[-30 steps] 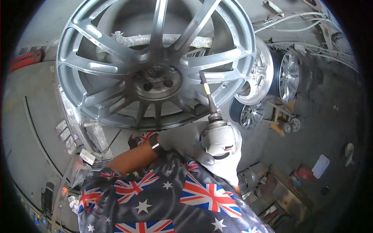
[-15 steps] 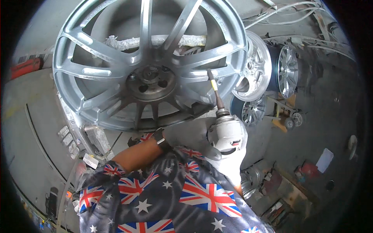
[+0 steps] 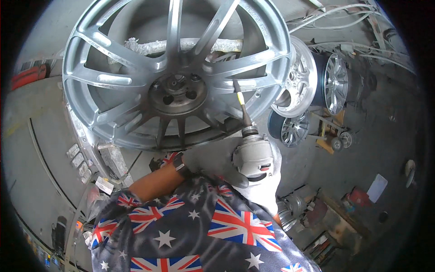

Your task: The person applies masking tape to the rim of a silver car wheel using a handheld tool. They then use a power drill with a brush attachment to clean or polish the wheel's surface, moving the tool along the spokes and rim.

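A large silver multi-spoke alloy wheel (image 3: 111,80) stands upright before me, with a darkened hub (image 3: 179,102). My left hand (image 3: 212,159), in a dark grey glove, is closed around the left side of a whitish die grinder (image 3: 253,156). My right hand (image 3: 263,194), in a white glove, grips the tool's rear; most of its fingers are hidden. The grinder's slim shaft, with a yellow band, points up and slightly left. Its dark tip lies against or just in front of a right-hand spoke; contact cannot be made out.
Several other wheels stand at the right, including a pale wheel (image 3: 304,79) and a silver one (image 3: 336,84). A small wheeled trolley (image 3: 333,138) is beyond them. Cables (image 3: 344,9) hang on the wall, upper right. A red object (image 3: 29,78) lies far left.
Both hands and the grinder have shifted slightly left. The tip has slid along the same spoke toward the hub. In the picture the wheel sits a little farther right.
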A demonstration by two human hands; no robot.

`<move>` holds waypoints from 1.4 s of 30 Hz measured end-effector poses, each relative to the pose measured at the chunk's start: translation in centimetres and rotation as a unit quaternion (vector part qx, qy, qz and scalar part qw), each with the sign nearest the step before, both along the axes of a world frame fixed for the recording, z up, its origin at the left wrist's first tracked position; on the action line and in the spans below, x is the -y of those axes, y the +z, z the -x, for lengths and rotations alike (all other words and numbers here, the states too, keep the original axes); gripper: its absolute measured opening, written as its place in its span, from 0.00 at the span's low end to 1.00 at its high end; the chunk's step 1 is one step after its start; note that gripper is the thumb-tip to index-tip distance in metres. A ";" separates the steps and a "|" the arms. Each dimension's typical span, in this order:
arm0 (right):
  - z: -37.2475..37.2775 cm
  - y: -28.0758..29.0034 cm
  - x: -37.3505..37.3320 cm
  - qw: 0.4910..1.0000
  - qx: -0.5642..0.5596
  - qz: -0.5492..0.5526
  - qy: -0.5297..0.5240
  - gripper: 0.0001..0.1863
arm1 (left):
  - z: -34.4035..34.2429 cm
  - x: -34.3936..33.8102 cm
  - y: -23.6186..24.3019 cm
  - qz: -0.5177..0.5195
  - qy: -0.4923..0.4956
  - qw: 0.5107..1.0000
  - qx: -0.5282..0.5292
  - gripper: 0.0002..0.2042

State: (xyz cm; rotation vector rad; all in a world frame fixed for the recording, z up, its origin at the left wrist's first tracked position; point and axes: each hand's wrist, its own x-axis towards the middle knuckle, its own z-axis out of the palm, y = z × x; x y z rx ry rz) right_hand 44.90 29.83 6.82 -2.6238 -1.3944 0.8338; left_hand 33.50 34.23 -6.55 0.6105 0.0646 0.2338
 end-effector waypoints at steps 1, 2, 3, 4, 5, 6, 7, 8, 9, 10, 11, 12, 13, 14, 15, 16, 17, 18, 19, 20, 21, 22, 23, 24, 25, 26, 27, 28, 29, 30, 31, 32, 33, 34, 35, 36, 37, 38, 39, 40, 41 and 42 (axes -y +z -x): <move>0.1 0.1 0.0 1.000 -0.003 -0.005 0.004 0.12 | 0.5 0.0 0.1 -0.001 0.010 1.000 -0.002 0.35; 0.1 0.1 0.0 1.000 -0.009 -0.010 0.011 0.12 | 0.9 0.1 0.2 -0.009 0.021 1.000 -0.010 0.35; 0.0 0.1 0.0 1.000 -0.014 -0.016 0.018 0.12 | 1.3 0.1 0.2 -0.017 0.031 0.999 -0.017 0.35; 0.0 0.0 0.0 0.999 -0.019 -0.021 0.023 0.12 | 1.4 0.1 0.3 -0.024 0.040 0.999 -0.025 0.35; 0.1 0.1 0.0 0.999 -0.023 -0.027 0.032 0.12 | 1.5 0.1 0.6 -0.025 0.050 0.998 -0.027 0.35; 0.1 0.1 -0.1 0.998 -0.027 -0.032 0.040 0.12 | 1.5 0.1 0.8 -0.026 0.060 0.997 -0.030 0.35; 0.1 0.2 -0.2 0.998 -0.031 -0.037 0.048 0.12 | 1.5 0.1 1.0 -0.026 0.069 0.997 -0.033 0.36; 0.2 0.2 -0.3 0.997 -0.036 -0.042 0.055 0.12 | 1.4 0.1 1.0 -0.022 0.063 0.997 -0.034 0.36; 0.2 0.2 -0.3 0.996 -0.040 -0.047 0.062 0.12 | 1.2 0.1 0.9 -0.018 0.057 0.998 -0.036 0.36; 0.4 0.2 -0.3 0.996 -0.040 -0.052 0.063 0.12 | 1.1 0.0 0.9 -0.015 0.043 0.998 -0.033 0.36; 0.3 0.2 -0.3 0.995 -0.043 -0.057 0.066 0.12 | 0.8 -0.1 1.0 -0.005 0.027 0.999 -0.020 0.36; 0.3 0.1 -0.2 0.995 -0.045 -0.062 0.069 0.12 | 0.3 -0.4 1.2 0.005 0.012 1.000 -0.008 0.36; -0.2 -0.1 0.1 0.995 -0.044 -0.063 0.067 0.12 | -0.2 -0.6 1.3 0.016 -0.003 1.000 0.004 0.37; -0.6 -0.4 0.4 0.994 -0.031 -0.078 0.075 0.12 | -0.8 -0.6 1.3 0.022 -0.003 1.000 0.001 0.37; -1.1 -0.8 0.6 0.991 -0.021 -0.093 0.092 0.12 | -1.3 -0.4 1.2 0.027 0.006 1.000 -0.005 0.37; -1.6 -1.1 0.8 0.988 -0.011 -0.109 0.109 0.12 | -1.8 -0.3 1.0 0.033 0.014 0.999 -0.010 0.37; -1.6 -1.1 1.1 0.986 0.007 -0.121 0.112 0.12 | -2.1 -0.5 1.1 0.031 0.015 0.999 0.007 0.37; -1.6 -1.1 1.5 0.984 0.025 -0.133 0.115 0.12 | -2.4 -0.8 1.2 0.029 0.015 0.999 0.024 0.37; -1.5 -1.0 1.8 0.981 0.044 -0.145 0.118 0.12 | -2.5 -1.0 1.2 0.028 0.015 0.999 0.041 0.37; -2.2 -1.5 2.0 0.976 0.050 -0.162 0.137 0.12 | -2.8 -0.8 0.8 0.038 0.000 0.999 0.033 0.39; -2.8 -2.0 2.2 0.970 0.056 -0.179 0.155 0.12 | -3.1 -0.5 0.3 0.048 -0.014 0.998 0.025 0.41; -3.3 -2.5 2.4 0.963 0.061 -0.196 0.173 0.12 | -3.2 -0.3 0.0 0.058 -0.028 0.998 0.018 0.44; -3.2 -2.5 2.4 0.964 0.063 -0.194 0.171 0.12 | -3.0 -0.3 0.0 0.056 -0.026 0.998 0.013 0.44; -3.1 -2.6 2.3 0.965 0.065 -0.188 0.171 0.12 | -2.5 -0.3 0.0 0.054 -0.023 0.998 0.009 0.44; -3.0 -2.6 2.3 0.966 0.066 -0.182 0.173 0.13 | -2.1 -0.3 0.0 0.052 -0.018 0.998 0.004 0.44; -2.8 -2.6 2.3 0.966 0.067 -0.176 0.175 0.13 | -1.7 0.0 0.0 0.043 -0.001 0.999 0.008 0.42; -2.7 -2.6 2.3 0.967 0.068 -0.171 0.178 0.13 | -1.3 0.4 -0.2 0.034 0.016 0.999 0.013 0.40; -2.5 -2.5 2.3 0.967 0.068 -0.166 0.182 0.13 | -0.9 0.6 -0.3 0.024 0.034 0.999 0.017 0.38; -2.4 -2.5 2.3 0.967 0.069 -0.161 0.184 0.14 | -0.3 0.5 -0.1 0.015 0.022 1.000 0.006 0.38; -2.4 -2.5 2.3 0.968 0.071 -0.155 0.186 0.14 | 0.3 0.1 0.3 0.006 0.010 1.000 -0.005 0.38; -2.3 -2.5 2.3 0.968 0.072 -0.150 0.188 0.14 | 0.8 0.0 0.5 -0.003 -0.002 1.000 -0.016 0.38; -2.3 -2.5 2.2 0.968 0.072 -0.146 0.192 0.15 | 1.1 0.1 0.5 0.000 0.002 1.000 -0.022 0.39; -2.3 -2.6 2.2 0.968 0.072 -0.142 0.196 0.15 | 1.3 0.2 0.5 0.002 0.005 1.000 -0.028 0.40; -2.3 -2.6 2.2 0.968 0.072 -0.138 0.198 0.15 | 1.4 0.4 0.6 0.004 0.008 0.999 -0.035 0.41; -2.3 -2.6 2.2 0.968 0.073 -0.133 0.202 0.15 | 1.4 0.5 0.7 0.011 0.020 0.999 -0.037 0.41; -2.3 -2.6 2.2 0.968 0.074 -0.127 0.205 0.16 | 1.4 0.5 0.9 0.018 0.032 0.999 -0.038 0.41; -2.3 -2.6 2.2 0.968 0.076 -0.122 0.206 0.16 | 1.4 0.5 1.0 0.024 0.043 0.998 -0.040 0.40; -2.5 -2.5 2.2 0.968 0.079 -0.117 0.208 0.17 | 1.2 0.4 1.2 0.024 0.039 0.998 -0.043 0.40; -2.6 -2.5 2.2 0.968 0.082 -0.112 0.209 0.17 | 1.0 0.3 1.4 0.025 0.035 0.998 -0.045 0.40; -2.6 -2.4 2.3 0.968 0.085 -0.107 0.209 0.17 | 0.7 0.2 1.5 0.025 0.029 0.998 -0.048 0.40; -2.7 -2.4 2.3 0.968 0.087 -0.101 0.210 0.18 | 0.4 0.1 1.8 0.031 0.029 0.999 -0.032 0.39; -2.8 -2.3 2.3 0.969 0.090 -0.096 0.211 0.18 | 0.0 -0.2 2.0 0.038 0.029 0.999 -0.016 0.38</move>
